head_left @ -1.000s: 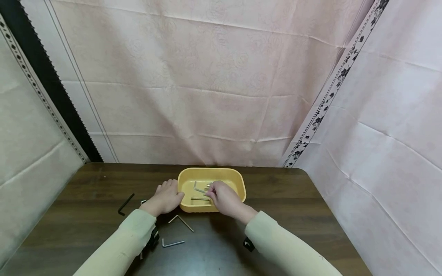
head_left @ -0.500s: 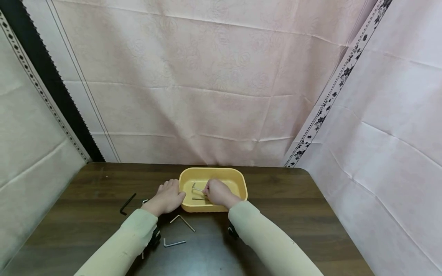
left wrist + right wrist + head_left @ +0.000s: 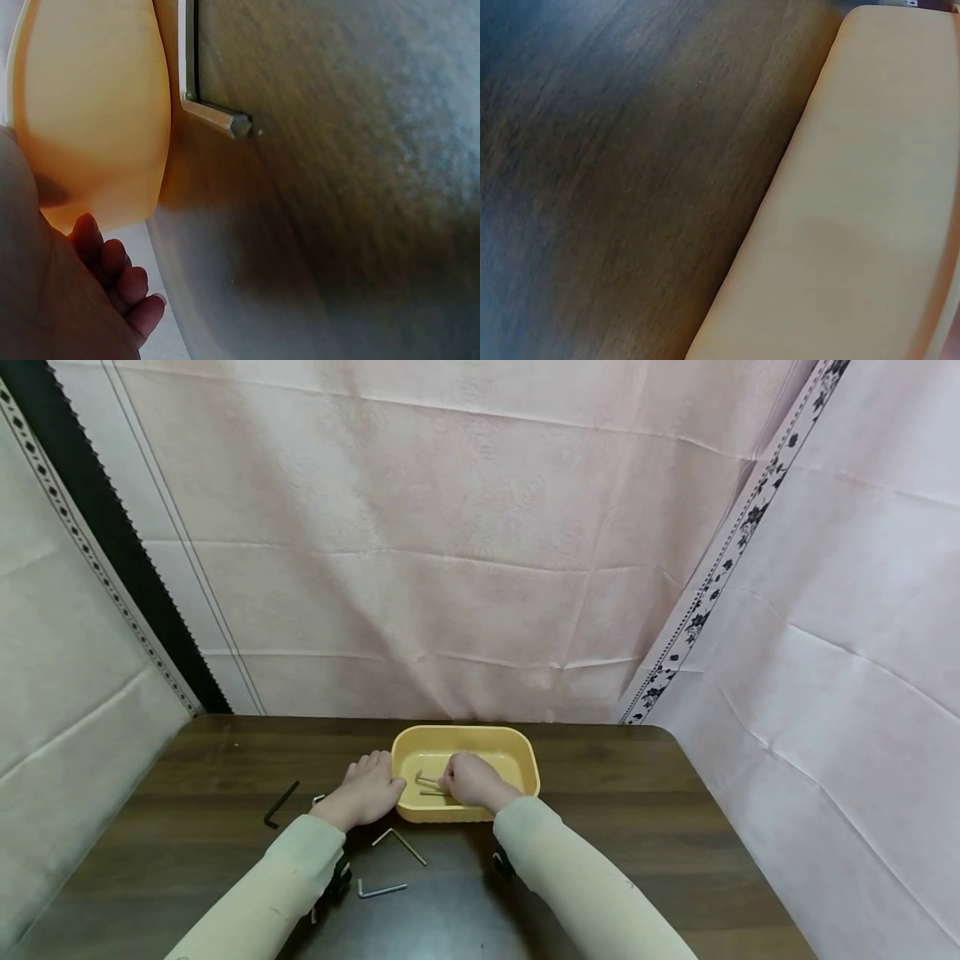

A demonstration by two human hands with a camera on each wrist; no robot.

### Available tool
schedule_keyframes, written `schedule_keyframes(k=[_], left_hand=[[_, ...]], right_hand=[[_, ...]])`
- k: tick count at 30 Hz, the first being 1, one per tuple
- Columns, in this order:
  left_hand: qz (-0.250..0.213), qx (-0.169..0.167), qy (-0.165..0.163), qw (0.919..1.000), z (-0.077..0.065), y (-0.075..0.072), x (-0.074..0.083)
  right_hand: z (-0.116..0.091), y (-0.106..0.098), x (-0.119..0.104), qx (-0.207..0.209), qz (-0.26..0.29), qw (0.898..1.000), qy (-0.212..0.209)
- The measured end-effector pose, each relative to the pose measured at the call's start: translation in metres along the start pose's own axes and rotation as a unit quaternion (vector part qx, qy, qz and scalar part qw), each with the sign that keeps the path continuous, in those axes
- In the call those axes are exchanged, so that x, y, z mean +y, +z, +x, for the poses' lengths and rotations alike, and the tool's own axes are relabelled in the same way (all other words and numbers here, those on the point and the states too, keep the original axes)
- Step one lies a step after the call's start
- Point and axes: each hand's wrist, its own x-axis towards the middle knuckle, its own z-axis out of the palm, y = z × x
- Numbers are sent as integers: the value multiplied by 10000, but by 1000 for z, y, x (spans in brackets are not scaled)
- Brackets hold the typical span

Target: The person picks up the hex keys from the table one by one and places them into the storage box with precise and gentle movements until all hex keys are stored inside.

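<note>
Where the table (image 3: 675, 827) lies nearest the person, a silver hex key (image 3: 381, 889) rests flat between the two cream sleeves, close to the left forearm. Just beyond it a second, brass-toned key (image 3: 401, 843) lies on the wood, its bend pointing toward the tub (image 3: 525, 758). In the left wrist view one silver key (image 3: 214, 116) shows beside the tub's outer wall, its hexagonal tip facing the camera; which of the table keys this is cannot be told.

Farther on, the left hand (image 3: 365, 792) rests against the tub's left end, palm down, fingers loosely curved along the wall and thumb toward the near corner; it holds nothing. In the left wrist view its fingertips (image 3: 124, 281) curl beside the yellow wall. The right hand (image 3: 468, 779) reaches over the near rim into the tub, fingers bunched down at the silver keys (image 3: 429, 781) lying on the tub floor. Whether the fingers actually pinch a key cannot be told, since the knuckles hide the tips. The right wrist view shows only the tub's outer wall (image 3: 855, 225) and bare wood.

To the left, well apart from the hands, a black key (image 3: 280, 803) lies on the table, and a small silver piece (image 3: 318, 797) shows just behind the left wrist. The tub stands at mid-table, toward the far edge. Behind the table hangs a pink curtain (image 3: 450, 527), creased in a grid of folds, with a floral-trimmed panel (image 3: 862, 652) on the right.
</note>
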Motion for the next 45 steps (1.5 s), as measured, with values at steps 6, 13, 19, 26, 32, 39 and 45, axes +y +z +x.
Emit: schedule_keyframes(k=[6, 13, 19, 26, 32, 39, 45], left_hand=[[1, -129, 31, 9999, 1, 2, 2], [-48, -107, 85, 9999, 0, -2, 1], [-70, -107, 95, 9999, -3, -2, 0], [42, -10, 90, 10000, -2, -6, 1], [-32, 137, 38, 9999, -5, -4, -1], [-114, 854, 407, 9954, -34, -9, -13], [75, 956, 981, 9905, -74, -14, -12]], right_hand=[[-10, -4, 8, 190, 110, 9994, -253], [-40, -33, 23, 1030, 237, 9913, -786], [-61, -60, 51, 1803, -424, 9797, -766], [-67, -69, 86, 2160, -2530, 9409, -639], [-68, -63, 105, 2047, -2619, 9427, -279], [-63, -59, 119, 1855, -2771, 9424, -245], [-63, -62, 124, 1588, -2638, 9509, -327]])
